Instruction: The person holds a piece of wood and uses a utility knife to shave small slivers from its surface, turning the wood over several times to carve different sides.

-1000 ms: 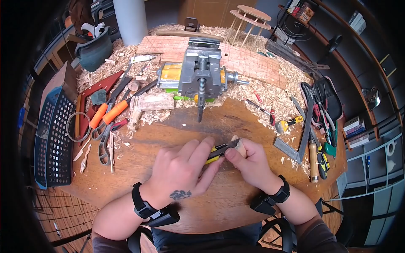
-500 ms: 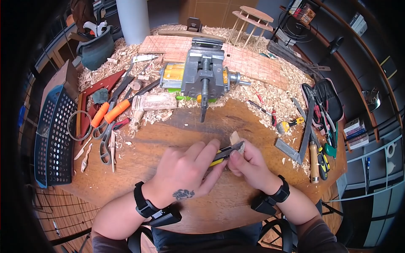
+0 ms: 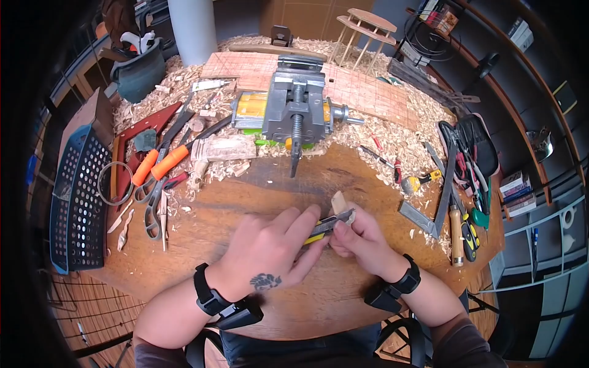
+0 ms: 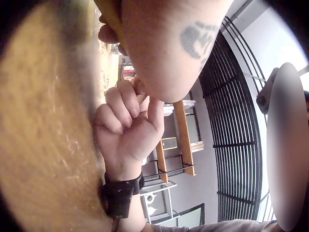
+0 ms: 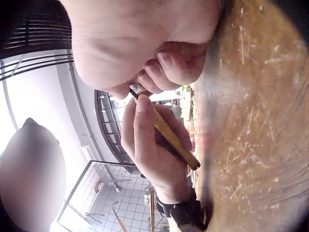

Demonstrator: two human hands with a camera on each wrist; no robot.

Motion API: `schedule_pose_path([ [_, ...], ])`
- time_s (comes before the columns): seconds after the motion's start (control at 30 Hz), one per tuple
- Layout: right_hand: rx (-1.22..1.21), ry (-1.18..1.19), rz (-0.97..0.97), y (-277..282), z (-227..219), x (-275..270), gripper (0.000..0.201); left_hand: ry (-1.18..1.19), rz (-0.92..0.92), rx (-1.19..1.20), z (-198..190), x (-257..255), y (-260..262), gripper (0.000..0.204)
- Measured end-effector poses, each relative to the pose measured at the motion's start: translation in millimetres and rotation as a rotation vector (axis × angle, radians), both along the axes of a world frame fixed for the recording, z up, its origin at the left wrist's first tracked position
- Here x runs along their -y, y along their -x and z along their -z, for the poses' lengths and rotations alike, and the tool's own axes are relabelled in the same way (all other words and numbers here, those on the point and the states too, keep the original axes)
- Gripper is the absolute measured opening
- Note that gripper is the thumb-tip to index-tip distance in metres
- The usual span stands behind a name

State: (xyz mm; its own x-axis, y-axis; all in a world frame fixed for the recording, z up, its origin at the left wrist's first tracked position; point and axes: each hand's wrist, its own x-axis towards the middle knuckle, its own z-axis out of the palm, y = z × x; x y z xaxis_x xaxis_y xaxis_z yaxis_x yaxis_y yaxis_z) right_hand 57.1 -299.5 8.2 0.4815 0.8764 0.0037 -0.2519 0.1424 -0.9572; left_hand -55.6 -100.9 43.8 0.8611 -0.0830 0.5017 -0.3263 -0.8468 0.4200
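Note:
My left hand (image 3: 264, 245) grips a yellow and black utility knife (image 3: 314, 238), its fingers wrapped over the handle. The knife's handle (image 5: 170, 134) sticks out below the hand in the right wrist view. In my right hand (image 3: 372, 244) is a small pale piece of wood (image 3: 338, 200), pinched so that one end stands up above the fingers. The knife's front end lies against the wood, beside the right thumb. Both hands are close together over the near part of the wooden table (image 3: 307, 300).
A vise (image 3: 296, 104) stands beyond the hands among wood shavings (image 3: 392, 144). Scissors (image 3: 153, 214), orange-handled tools (image 3: 169, 162) and a blue basket (image 3: 76, 208) are at left. A square (image 3: 420, 218), a wooden-handled tool (image 3: 456, 239) and pliers (image 3: 472, 138) lie at right.
The left hand and knife have shifted slightly right and toward the body. The wood's upper end leans more to the left and shows more above the right fingers.

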Motion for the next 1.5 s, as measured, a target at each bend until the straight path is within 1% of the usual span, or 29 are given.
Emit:
schedule_pose_path([
  [0.03, -0.098, -0.009, -0.042, -1, 0, 1, 0.030, 0.005, 0.010, -0.001, 2, 0, -1, 0.040],
  [0.07, -0.098, -0.009, -0.043, 1, -2, 0, 0.030, 0.009, 0.021, -0.003, 3, 0, -1, 0.040],
  [0.13, -0.032, 0.021, 0.030, 5, -6, -3, 0.028, 0.014, 0.014, 0.014, 3, 0, -1, 0.040],
  [0.27, 0.063, 0.055, 0.028, 2, -1, -2, 0.027, 0.033, -0.007, 0.069, 2, 0, -1, 0.039],
  [0.33, 0.153, 0.079, 0.074, 2, -4, -3, 0.028, 0.023, -0.011, 0.060, -2, 0, 0, 0.039],
  [0.4, 0.144, 0.079, 0.064, 0, -4, -2, 0.028, 0.012, -0.017, 0.050, -2, 0, -1, 0.039],
  [0.5, 0.147, 0.082, 0.063, 0, -3, -2, 0.029, 0.008, -0.002, 0.107, 0, 0, -2, 0.039],
  [0.57, 0.158, 0.084, 0.071, 1, -3, -2, 0.030, 0.022, 0.007, 0.019, -1, -1, -1, 0.040],
  [0.63, 0.067, 0.027, 0.050, 3, -3, -3, 0.031, 0.023, 0.015, 0.009, 3, 0, -1, 0.040],
  [0.8, 0.089, 0.027, 0.056, 4, -2, -3, 0.031, 0.022, 0.022, 0.004, 2, 0, -1, 0.041],
  [0.87, 0.081, 0.027, 0.067, 2, 0, -1, 0.030, 0.039, 0.008, 0.046, 2, 0, -1, 0.041],
  [0.93, 0.096, 0.078, 0.032, -3, 5, 3, 0.028, 0.032, 0.002, 0.049, -2, 0, 1, 0.041],
  [1.07, 0.126, 0.043, 0.059, 0, -1, -1, 0.028, 0.040, -0.009, 0.053, -3, 1, 1, 0.040],
  [1.17, 0.141, 0.063, 0.034, -1, -1, 0, 0.029, 0.053, 0.007, 0.052, 0, 0, -1, 0.040],
  [1.23, 0.043, 0.018, 0.025, 1, 0, -1, 0.033, 0.045, 0.019, 0.025, 0, 0, -1, 0.040],
  [1.33, -0.025, -0.009, 0.004, 1, 3, 0, 0.036, 0.038, 0.028, 0.006, 2, 0, -1, 0.040],
  [1.47, 0.047, -0.026, 0.054, 3, 0, -2, 0.032, 0.030, 0.018, 0.031, 0, 1, -1, 0.040],
  [1.5, 0.075, 0.010, 0.052, 2, 1, 0, 0.030, 0.030, 0.018, 0.031, 0, 1, -1, 0.040],
])
